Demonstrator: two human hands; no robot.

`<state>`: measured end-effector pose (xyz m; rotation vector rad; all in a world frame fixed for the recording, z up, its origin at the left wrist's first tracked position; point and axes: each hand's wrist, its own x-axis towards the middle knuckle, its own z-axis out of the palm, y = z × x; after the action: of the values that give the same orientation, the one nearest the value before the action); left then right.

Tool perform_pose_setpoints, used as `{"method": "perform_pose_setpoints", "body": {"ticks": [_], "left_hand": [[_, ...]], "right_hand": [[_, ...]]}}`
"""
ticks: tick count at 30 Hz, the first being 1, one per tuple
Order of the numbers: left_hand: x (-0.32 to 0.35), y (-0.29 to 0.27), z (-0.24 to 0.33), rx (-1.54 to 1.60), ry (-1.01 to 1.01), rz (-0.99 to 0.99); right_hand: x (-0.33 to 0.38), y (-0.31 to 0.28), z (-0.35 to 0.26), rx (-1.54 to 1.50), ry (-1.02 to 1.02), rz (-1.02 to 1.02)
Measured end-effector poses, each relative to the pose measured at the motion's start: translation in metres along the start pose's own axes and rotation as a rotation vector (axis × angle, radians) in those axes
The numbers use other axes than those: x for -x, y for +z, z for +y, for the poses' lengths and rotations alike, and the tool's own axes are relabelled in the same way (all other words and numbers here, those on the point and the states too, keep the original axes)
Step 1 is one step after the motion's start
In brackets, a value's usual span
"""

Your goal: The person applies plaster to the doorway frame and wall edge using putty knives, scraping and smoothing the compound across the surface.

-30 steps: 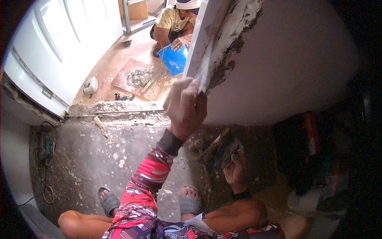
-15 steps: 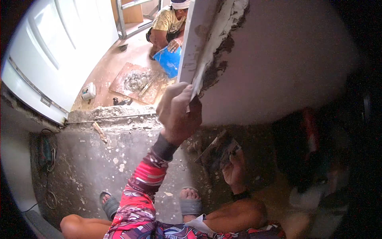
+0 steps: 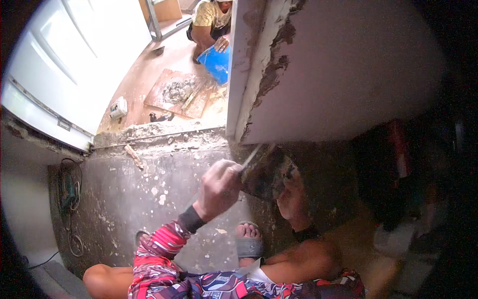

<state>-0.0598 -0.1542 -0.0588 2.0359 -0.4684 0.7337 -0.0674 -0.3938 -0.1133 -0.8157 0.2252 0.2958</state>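
My left hand (image 3: pixel 218 188) is closed on a thin flat-bladed tool (image 3: pixel 252 156), seen nearly edge-on. Its blade reaches the dark flat board (image 3: pixel 264 178) in my right hand (image 3: pixel 291 202). Dark material lies on the board; shadow hides much of it and of the gripping fingers. Just beyond both hands rises a white door frame (image 3: pixel 239 74). Along the frame's right side, a ragged strip of rough mortar (image 3: pixel 271 79) meets the smooth wall (image 3: pixel 343 74).
A person (image 3: pixel 206 30) crouches beyond the doorway, a hand on a blue bucket (image 3: pixel 216 65). Mixed mortar (image 3: pixel 178 91) lies on a board there. A white door (image 3: pixel 55 65) stands at left. A corded power tool (image 3: pixel 68 192) and a wood scrap (image 3: pixel 133 156) are nearer.
My left hand has come down from the door frame with the tool, to the board. My right hand still holds the board. The view has shifted slightly.
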Motion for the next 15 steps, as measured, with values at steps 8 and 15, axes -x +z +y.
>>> {"method": "perform_pose_setpoints", "body": {"ticks": [8, 15], "left_hand": [[0.038, 0.011, 0.017, -0.072, 0.124, -0.311], [0.042, -0.026, -0.033, 0.163, 0.145, -0.187]], "right_hand": [[-0.013, -0.035, 0.015, 1.013, -0.304, 0.114], [-0.013, -0.003, -0.020, 0.004, -0.176, 0.144]]}}
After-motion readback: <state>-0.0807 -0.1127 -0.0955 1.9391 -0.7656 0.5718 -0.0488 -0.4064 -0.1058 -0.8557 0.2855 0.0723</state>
